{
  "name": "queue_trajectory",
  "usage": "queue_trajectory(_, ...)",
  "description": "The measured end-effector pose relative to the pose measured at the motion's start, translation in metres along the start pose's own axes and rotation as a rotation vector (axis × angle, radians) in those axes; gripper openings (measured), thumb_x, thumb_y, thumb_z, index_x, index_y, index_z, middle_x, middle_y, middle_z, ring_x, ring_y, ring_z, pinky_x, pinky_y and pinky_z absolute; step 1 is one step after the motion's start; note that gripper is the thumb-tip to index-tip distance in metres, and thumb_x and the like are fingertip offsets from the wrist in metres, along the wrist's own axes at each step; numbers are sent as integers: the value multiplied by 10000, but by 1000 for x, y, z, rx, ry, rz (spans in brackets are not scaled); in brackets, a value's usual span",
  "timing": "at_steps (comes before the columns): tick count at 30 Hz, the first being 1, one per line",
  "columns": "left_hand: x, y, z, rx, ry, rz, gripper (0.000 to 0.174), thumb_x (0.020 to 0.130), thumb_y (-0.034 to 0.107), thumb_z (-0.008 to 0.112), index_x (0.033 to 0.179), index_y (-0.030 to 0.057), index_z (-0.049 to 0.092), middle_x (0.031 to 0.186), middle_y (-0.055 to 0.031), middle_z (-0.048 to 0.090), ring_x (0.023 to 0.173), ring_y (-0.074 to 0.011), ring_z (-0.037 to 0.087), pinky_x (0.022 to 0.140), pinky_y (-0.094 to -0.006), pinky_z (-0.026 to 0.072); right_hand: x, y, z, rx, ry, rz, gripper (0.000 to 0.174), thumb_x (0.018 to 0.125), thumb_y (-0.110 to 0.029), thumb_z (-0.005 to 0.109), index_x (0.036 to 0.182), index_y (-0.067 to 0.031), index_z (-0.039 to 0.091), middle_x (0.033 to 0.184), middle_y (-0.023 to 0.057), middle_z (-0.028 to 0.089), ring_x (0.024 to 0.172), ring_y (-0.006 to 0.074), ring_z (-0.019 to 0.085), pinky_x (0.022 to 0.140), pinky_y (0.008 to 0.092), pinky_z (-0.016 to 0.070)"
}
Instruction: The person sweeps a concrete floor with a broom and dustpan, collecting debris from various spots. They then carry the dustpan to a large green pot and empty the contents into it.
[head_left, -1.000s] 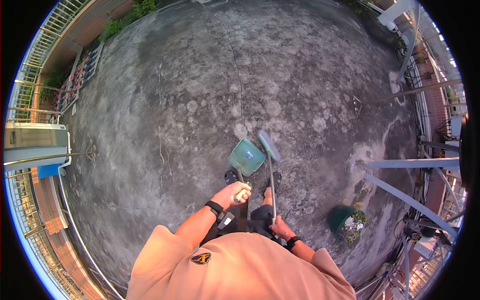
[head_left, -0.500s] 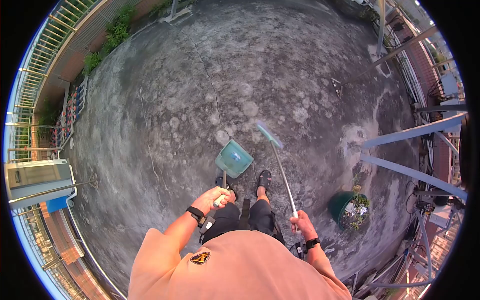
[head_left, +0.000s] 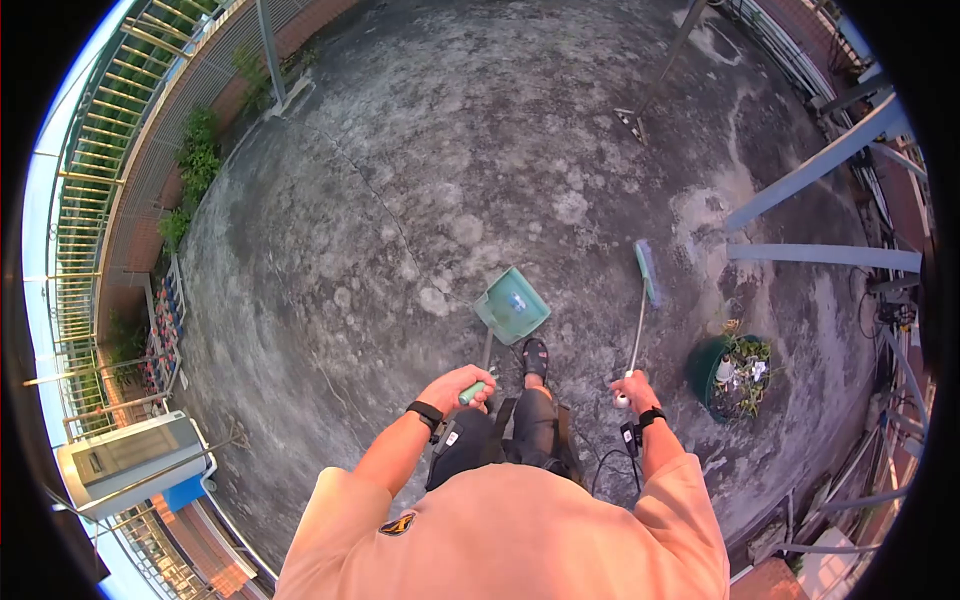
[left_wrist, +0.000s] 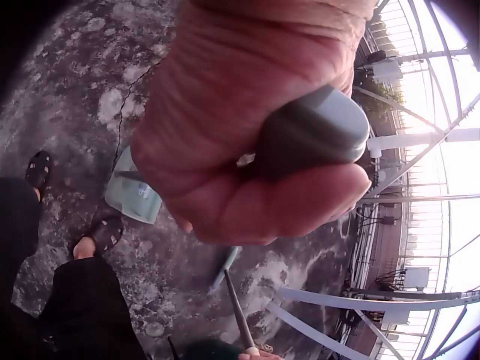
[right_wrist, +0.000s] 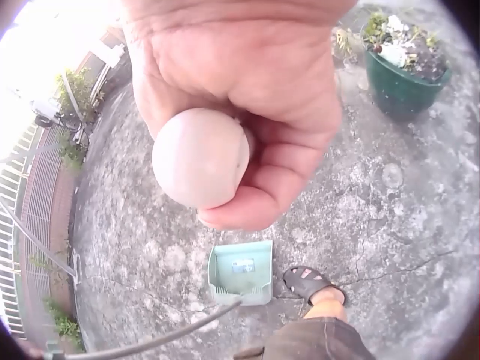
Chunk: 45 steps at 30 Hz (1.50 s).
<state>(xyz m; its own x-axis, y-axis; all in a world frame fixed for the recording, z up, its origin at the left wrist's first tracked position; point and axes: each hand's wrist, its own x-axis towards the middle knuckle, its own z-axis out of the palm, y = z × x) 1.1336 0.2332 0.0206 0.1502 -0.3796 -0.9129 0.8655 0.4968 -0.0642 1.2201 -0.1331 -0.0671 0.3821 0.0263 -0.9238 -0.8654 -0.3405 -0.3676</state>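
My left hand (head_left: 458, 385) grips the long handle of a pale green dustpan (head_left: 515, 322), whose pan sits low over the concrete just ahead of my foot. The handle's grey-green end (left_wrist: 322, 127) sticks out of my fist in the left wrist view. Inside the pan lies a small blue-and-white patch. My right hand (head_left: 634, 387) holds a broom by its pole (head_left: 637, 335), with the rounded white end (right_wrist: 199, 157) poking out towards me. The broom's light green head (head_left: 645, 272) is out to the right, well apart from the dustpan.
A green planter (head_left: 708, 375) with plants stands right of my right hand. Slanted metal beams (head_left: 820, 190) reach the floor beyond it. A boxy appliance (head_left: 130, 460) stands at the left edge, below a railing (head_left: 100, 190). Cracked concrete floor (head_left: 450, 150) stretches ahead.
The broom has swung away from the dustpan to the right, my right hand moving out with it. My view has turned right, and the dustpan has come along in my left hand.
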Motion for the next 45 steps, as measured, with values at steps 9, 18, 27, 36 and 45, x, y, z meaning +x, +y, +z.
queue_trajectory(9,25,38,21,49,-56,-77,124,772,63,488,670,52,419,562,-28,465,406,-75,423,301,-198,325,-97,51,71,-232,-404,154,247,753,-74,583,910,-8,402,674,38,490,502,114,500,409,276,383)
queue_trajectory(18,29,46,-8,28,-147,-130,92,774,73,491,708,43,433,573,-35,476,415,-90,438,309,-215,328,-135,21,40,153,-173,31,182,724,-52,583,771,-66,407,585,17,459,414,98,455,355,260,392)
queue_trajectory(27,33,70,-5,24,-165,-146,100,779,81,498,699,57,444,567,-31,482,410,-89,442,319,-216,341,-44,4,24,79,180,-10,117,738,-92,544,743,-26,447,550,42,474,435,138,485,371,282,406)
queue_trajectory(36,24,73,-2,90,-186,-191,76,780,88,495,725,65,448,577,-33,484,439,-103,451,350,-231,345,-48,38,174,203,-45,212,100,743,-13,568,742,0,468,588,59,516,460,155,527,404,303,433)
queue_trajectory(45,22,88,14,88,-170,-160,118,800,109,485,700,79,430,557,-4,458,419,-83,428,354,-208,343,-152,18,164,185,-226,127,146,755,-39,549,770,-70,407,575,7,457,414,97,452,358,261,385)
